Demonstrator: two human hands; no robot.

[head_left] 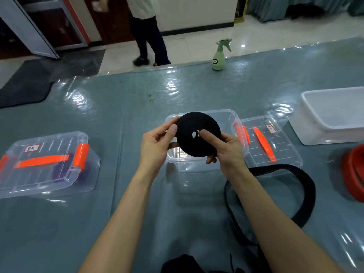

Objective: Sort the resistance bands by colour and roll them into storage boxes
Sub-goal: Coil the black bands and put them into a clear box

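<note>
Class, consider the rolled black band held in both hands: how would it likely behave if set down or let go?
The rolled black band is probably soft and light: left hand and right hand pinch it by fingertips. As a flat disc, it might roll on edge. Released, the coil may loosen; the loose black band lies floppy on the table.

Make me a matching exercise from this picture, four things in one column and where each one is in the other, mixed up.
Things:
1. rolled black band
2. spray bottle
3. closed box
4. white tub

Places:
A. far edge of the table
B. held in both hands above the open box
C. right side of the table
D. left side of the table

Pairs: 1-B, 2-A, 3-D, 4-C
</note>
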